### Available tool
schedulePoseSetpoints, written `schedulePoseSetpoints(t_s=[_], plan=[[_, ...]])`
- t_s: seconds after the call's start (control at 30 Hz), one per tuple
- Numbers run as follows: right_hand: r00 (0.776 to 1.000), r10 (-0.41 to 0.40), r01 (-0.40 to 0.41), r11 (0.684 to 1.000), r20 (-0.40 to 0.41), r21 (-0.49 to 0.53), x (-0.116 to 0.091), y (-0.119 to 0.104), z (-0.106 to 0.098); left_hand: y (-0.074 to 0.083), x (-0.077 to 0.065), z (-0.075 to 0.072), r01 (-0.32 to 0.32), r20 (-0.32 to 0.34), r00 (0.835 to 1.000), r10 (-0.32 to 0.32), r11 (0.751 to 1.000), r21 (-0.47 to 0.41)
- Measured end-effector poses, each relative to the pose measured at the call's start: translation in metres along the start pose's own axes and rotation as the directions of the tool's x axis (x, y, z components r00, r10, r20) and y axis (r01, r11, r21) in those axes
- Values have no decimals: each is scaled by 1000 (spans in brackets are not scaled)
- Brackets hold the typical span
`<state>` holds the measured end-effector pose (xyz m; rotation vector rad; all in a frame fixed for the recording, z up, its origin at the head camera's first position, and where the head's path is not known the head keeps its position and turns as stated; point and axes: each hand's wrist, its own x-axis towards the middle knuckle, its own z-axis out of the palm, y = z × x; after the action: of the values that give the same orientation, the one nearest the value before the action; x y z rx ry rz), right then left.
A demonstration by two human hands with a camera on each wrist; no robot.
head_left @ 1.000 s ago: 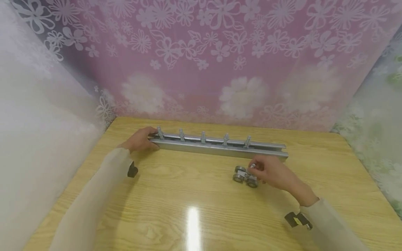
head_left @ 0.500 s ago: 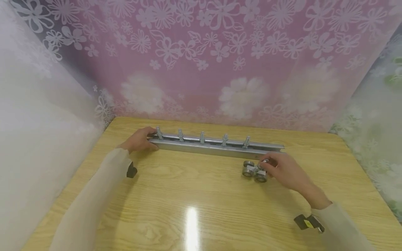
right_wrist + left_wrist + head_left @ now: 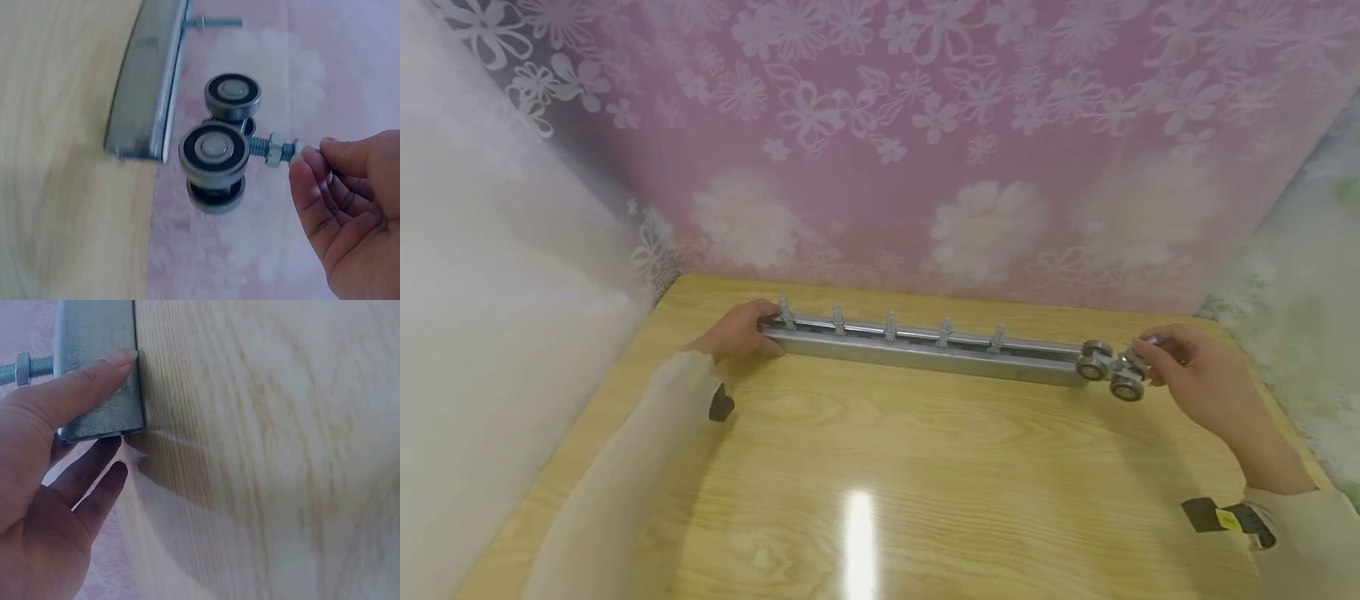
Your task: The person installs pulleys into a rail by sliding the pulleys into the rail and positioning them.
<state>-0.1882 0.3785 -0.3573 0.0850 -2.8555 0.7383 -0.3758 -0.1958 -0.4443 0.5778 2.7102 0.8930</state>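
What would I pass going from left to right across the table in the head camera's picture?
The person's left hand gripping one end → long grey metal channel rail with five upright threaded bolts → grey roller trolley with black-rimmed wheels at the rail's other end → right hand pinching the trolley's bolt.

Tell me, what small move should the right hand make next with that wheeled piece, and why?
Probably ease the wheeled piece leftward into the open end of the metal rail. The right hand pinches its bolt with the wheels just off that end, seemingly not yet inside, while the left hand holds the far end on the table.
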Motion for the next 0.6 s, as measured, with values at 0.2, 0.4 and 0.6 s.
schedulePoseSetpoints(t_s=[0.2, 0.4, 0.6], plan=[[999, 15, -18, 998, -51, -60, 8, 31, -9, 1, 1, 0, 8, -3, 1000, -8, 1000, -4], [998, 69, -70, 996, -15, -59, 11, 54, -1, 0, 2, 0, 1, -11, 1000, -1, 1000, 2], [998, 69, -68, 996, 7, -59, 13, 66, 10, -1, 4, 3, 9, -17, 1000, -9, 1000, 3]])
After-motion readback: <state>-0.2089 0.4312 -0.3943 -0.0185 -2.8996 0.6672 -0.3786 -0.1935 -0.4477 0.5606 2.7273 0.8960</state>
